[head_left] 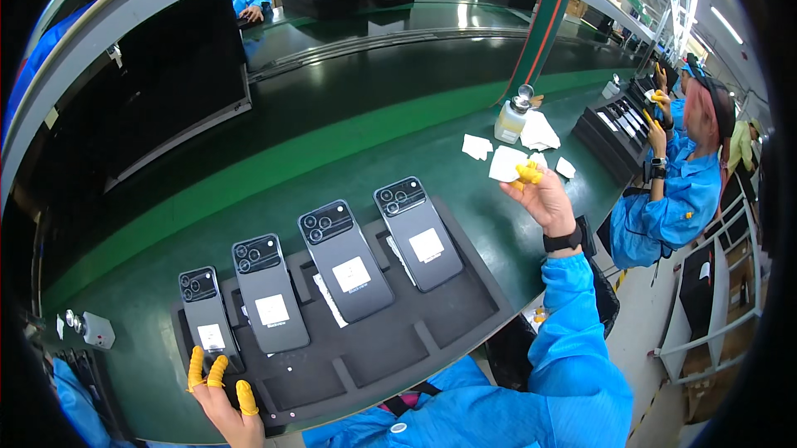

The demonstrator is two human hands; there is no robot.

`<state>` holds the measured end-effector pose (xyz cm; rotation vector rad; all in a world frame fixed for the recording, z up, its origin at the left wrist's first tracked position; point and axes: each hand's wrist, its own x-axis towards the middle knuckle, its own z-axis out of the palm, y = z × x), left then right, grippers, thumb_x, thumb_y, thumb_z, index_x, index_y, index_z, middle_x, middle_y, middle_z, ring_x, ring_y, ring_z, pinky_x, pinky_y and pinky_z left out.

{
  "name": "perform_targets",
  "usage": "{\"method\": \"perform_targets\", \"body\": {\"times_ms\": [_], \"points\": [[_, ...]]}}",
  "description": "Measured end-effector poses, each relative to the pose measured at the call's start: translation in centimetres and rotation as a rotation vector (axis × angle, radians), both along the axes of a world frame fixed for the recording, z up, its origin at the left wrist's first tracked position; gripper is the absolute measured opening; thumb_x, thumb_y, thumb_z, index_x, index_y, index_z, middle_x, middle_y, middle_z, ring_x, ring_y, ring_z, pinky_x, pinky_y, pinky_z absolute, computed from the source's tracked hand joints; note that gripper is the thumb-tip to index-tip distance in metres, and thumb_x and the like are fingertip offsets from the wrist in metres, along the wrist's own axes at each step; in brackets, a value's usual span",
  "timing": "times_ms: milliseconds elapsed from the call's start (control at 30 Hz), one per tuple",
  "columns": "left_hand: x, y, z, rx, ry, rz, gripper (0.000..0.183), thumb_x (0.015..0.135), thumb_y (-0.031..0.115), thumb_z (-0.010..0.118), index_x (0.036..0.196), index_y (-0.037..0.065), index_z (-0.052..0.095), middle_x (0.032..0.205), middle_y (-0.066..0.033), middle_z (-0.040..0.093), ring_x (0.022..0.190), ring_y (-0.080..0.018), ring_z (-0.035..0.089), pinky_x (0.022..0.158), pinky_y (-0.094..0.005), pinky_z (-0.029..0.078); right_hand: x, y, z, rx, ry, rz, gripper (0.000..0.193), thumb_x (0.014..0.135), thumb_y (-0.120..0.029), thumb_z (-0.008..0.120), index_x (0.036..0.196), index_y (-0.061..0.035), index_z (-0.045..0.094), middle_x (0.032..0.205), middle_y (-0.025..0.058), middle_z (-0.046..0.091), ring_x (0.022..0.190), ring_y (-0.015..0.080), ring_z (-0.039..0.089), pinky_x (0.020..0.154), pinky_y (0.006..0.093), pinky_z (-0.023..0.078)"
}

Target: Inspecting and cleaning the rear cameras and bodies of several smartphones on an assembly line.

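My left hand (222, 406), with yellow finger cots on its fingers, has them spread at the lower end of the leftmost smartphone (207, 307). Two fingertips rest at or just over that phone's edge. Beside it, more dark phones with triple-lens camera blocks and white square labels (272, 310) lie back up in a row across a black foam tray (465, 303). At the far right of the tray, my right hand (544, 195) is raised above the green bench, its cot-covered fingers pinched on a white wipe (506, 163).
Beyond my right hand stand a pump bottle of yellowish liquid (510, 126) and loose white wipes (540, 131). Another bottle (98, 332) is at the left. A dark panel (124, 91) overhangs the bench's far left. A co-worker in blue (672, 190) sits at right beside a black tray (613, 137).
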<state>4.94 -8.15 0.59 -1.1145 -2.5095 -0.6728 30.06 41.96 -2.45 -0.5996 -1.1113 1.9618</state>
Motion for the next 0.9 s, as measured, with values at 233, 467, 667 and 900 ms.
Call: {"method": "perform_targets", "body": {"times_ms": [233, 467, 667, 900], "points": [[0.7, -0.4, 0.3, 0.025, 0.073, -0.276, 0.036, 0.087, 0.021, 0.069, 0.119, 0.005, 0.067, 0.125, -0.0172, 0.06, 0.113, -0.0372, 0.055, 0.101, -0.0481, 0.04, 1.3, -3.7, 1.4, -0.295, 0.453, 0.364, 0.039, 0.098, -0.021, 0.061, 0.128, 0.0021, 0.055, 0.13, 0.0191, 0.057, 0.122, 0.0321, 0.056, 0.103, 0.0502, 0.048], [2.9, 0.5, -1.2, -0.108, -0.037, -0.58, 0.055, 0.069, 0.037, 0.08, 0.116, 0.011, 0.07, 0.101, -0.0048, 0.064, 0.093, -0.0255, 0.057, 0.08, -0.0407, 0.039, -0.5, -6.2, 3.9, -0.064, 0.129, 0.263, 0.038, 0.091, -0.002, 0.067, 0.127, 0.0041, 0.056, 0.12, 0.014, 0.065, 0.106, 0.0244, 0.067, 0.093, 0.0386, 0.056], [3.2, 0.4, -1.6, -0.004, -0.079, -0.543, 0.044, 0.069, 0.025, 0.082, 0.11, 0.011, 0.072, 0.09, -0.0043, 0.063, 0.081, -0.024, 0.057, 0.074, -0.0399, 0.039, -1.6, -6.3, 4.9, -0.177, 0.123, 0.255, 0.035, 0.092, -0.002, 0.065, 0.125, 0.0044, 0.058, 0.116, 0.0138, 0.067, 0.104, 0.0231, 0.067, 0.093, 0.0375, 0.057], [4.0, -3.1, 1.6, -0.141, -0.298, -0.573, 0.038, 0.068, 0.023, 0.082, 0.102, 0.008, 0.073, 0.086, -0.0061, 0.061, 0.08, -0.0262, 0.058, 0.071, -0.0407, 0.039, -2.1, 6.6, 6.5, 1.365, -0.98, -0.776, 0.018, 0.08, 0.0, 0.067, 0.096, -0.0034, 0.072, 0.087, 0.0217, 0.069, 0.079, 0.0353, 0.069, 0.068, 0.0378, 0.054]]}}
